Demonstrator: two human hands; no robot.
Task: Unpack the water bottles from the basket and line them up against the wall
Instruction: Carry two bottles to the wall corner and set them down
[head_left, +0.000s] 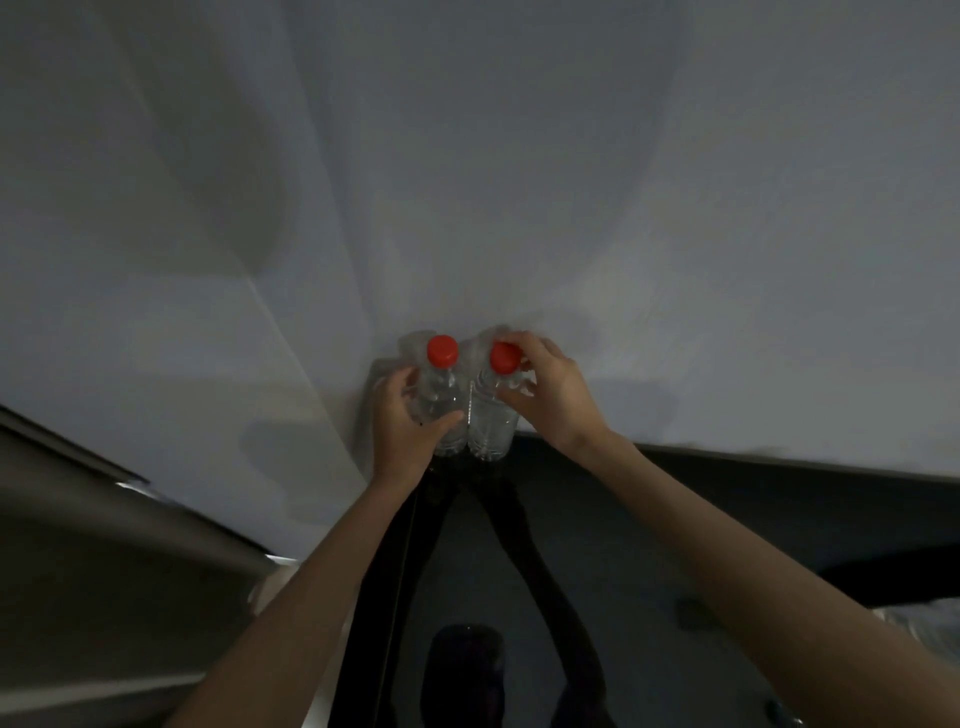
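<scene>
Your left grip (405, 426) wraps round the left bottle (439, 400); right grip (550, 395) holds the right bottle (491, 421) at its red cap (503, 357). Both stand upright, long way up & down, caps pointing up, touching side by side, close up at the wall (623, 208).

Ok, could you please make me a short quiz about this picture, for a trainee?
1. True or false: the left bottle and the right bottle stand far apart.
2. The left hand grips its bottle at: A) the cap, B) the body, C) nowhere.
3. Fill in: both caps are ___ in colour.
Key: 1 false; 2 B; 3 red.
</scene>
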